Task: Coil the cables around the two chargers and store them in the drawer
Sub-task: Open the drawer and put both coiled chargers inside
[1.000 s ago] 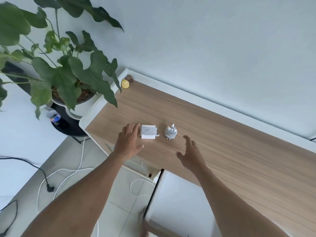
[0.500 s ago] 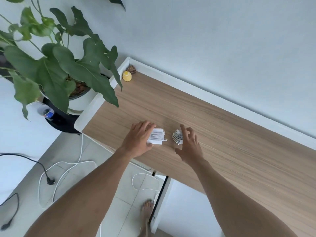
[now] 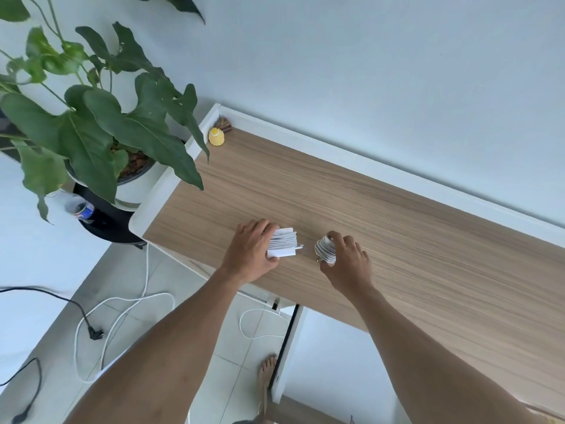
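With both cables coiled, left hand (image 3: 249,250) grips square charger (image 3: 282,243), right hand (image 3: 347,260) grips round charger (image 3: 324,248); next: lift, carry to drawer below.

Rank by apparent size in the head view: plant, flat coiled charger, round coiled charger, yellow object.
Plant
Flat coiled charger
Round coiled charger and yellow object: alike; the right hand hides part of the charger.

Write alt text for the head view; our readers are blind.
On a wooden desktop, the left hand grips a flat white charger wound with cable, and the right hand grips a rounder coiled charger beside it. A leafy potted plant stands past the desk's left end.
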Motion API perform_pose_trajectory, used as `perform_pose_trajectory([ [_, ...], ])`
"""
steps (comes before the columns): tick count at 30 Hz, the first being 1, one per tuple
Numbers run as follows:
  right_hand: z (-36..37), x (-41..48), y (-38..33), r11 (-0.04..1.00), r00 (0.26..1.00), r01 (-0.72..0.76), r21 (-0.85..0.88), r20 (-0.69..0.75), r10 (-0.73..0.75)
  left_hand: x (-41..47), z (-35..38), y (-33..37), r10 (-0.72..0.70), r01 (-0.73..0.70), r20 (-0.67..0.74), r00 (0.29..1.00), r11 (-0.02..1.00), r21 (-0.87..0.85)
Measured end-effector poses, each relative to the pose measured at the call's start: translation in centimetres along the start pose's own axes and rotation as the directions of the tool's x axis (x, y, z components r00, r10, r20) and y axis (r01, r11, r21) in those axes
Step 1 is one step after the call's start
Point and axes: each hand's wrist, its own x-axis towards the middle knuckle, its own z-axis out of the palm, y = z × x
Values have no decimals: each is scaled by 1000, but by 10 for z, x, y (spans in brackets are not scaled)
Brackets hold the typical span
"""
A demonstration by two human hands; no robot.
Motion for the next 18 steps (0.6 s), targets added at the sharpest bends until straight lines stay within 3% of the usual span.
perform_pose_trajectory([
  [12,-38,-124,87,972,984,-158,173,-55,169,-45,1,139,71,-70,3,997,993,-94],
  [18,-22,-220,134,946,965,-248,208,-26,259,-112,28,209,11,2,61,998,979,-203],
])
